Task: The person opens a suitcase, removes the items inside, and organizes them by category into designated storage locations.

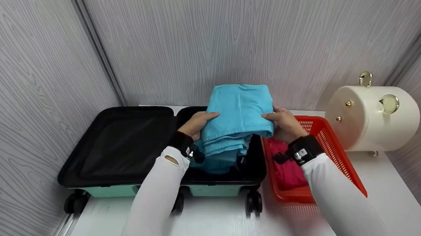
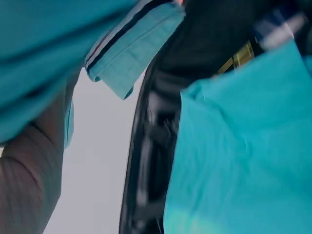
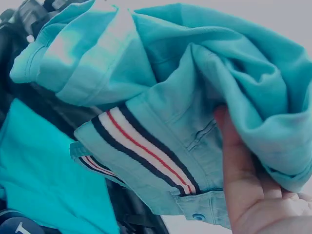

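Note:
Both hands hold a folded pair of light-blue pants (image 1: 237,110) above the right half of an open mint-green suitcase (image 1: 215,190). At the pants' left edge, my left hand (image 1: 197,124) grips with the thumb on top. My right hand (image 1: 287,125) pinches the right edge, its thumb also on top. A striped waistband and a button show on the pants (image 3: 161,117) in the right wrist view. Below, inside the suitcase, lies another turquoise cloth (image 2: 239,151). Beside that cloth is a dark round item with a white letter (image 3: 19,225).
Right of the suitcase stands a red plastic basket (image 1: 337,151) holding crimson cloth (image 1: 288,170). A cream cylindrical case (image 1: 388,116) with gold fittings sits behind it. The suitcase's black-lined left half (image 1: 127,146) lies open near the wall. Black wheels (image 1: 253,202) face the front.

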Demonstrator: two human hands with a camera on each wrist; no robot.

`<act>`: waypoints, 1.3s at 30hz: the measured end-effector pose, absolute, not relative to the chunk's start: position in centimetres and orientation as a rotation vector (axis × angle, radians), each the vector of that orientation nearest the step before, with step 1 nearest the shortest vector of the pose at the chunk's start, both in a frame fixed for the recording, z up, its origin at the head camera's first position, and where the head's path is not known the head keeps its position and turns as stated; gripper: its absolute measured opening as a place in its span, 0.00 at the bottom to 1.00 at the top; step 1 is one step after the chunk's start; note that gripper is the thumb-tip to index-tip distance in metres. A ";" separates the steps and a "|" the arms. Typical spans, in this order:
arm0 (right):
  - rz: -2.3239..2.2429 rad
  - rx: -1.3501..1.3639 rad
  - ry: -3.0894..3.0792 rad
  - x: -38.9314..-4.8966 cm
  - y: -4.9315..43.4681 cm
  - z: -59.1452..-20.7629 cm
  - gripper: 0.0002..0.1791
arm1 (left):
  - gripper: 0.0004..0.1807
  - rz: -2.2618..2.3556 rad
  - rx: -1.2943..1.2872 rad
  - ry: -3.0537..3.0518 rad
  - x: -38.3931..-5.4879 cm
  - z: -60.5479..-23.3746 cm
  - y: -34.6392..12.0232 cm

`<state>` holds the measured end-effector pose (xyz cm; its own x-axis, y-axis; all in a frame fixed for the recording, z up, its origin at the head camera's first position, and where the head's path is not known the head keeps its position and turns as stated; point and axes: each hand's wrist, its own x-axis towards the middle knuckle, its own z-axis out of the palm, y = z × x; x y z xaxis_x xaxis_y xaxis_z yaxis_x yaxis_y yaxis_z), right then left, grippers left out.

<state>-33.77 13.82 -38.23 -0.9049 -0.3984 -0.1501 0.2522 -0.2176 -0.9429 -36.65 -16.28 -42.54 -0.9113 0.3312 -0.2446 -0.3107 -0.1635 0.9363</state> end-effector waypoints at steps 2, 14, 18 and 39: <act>-2.180 -0.179 1.626 -33.6 14.7 -37.8 0.40 | 0.33 2.160 0.037 1.648 -36.5 -42.3 -15.3; -2.207 -0.363 1.641 -32.0 20.0 -38.0 0.20 | 0.48 2.147 0.033 1.508 -35.1 -41.1 -10.2; -2.211 -0.404 1.616 -31.5 21.7 -38.4 0.19 | 0.47 2.104 0.032 1.562 -34.9 -41.1 -8.6; -1.545 0.063 2.146 -29.9 30.2 -39.8 0.54 | 0.39 2.078 0.166 1.705 -32.0 -42.9 3.1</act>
